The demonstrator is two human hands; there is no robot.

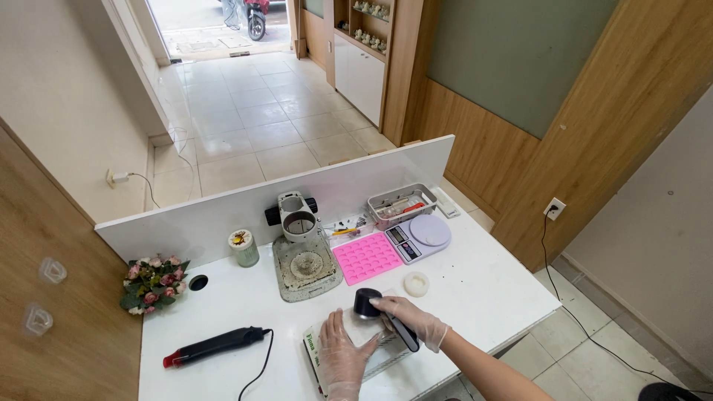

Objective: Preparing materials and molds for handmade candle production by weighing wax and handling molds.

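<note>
My right hand [410, 318], in a clear glove, grips a small black pot with a long black handle [369, 303] held just above a flat white box [364, 347] near the table's front edge. Resting flat on the box's left part is my gloved left hand [343, 356], fingers spread. A little round white puck [416, 283] lies just right of the pot.
On the white table [490, 282] sit a pink silicone mould [367, 257], a small kitchen scale [420, 235], a grey stand with a cup-shaped holder [300, 249], a black and red heat gun [215, 346], a small jar [243, 247], a flower bunch [152, 283] and a grey tray [402, 203]. A white divider [223, 215] runs behind.
</note>
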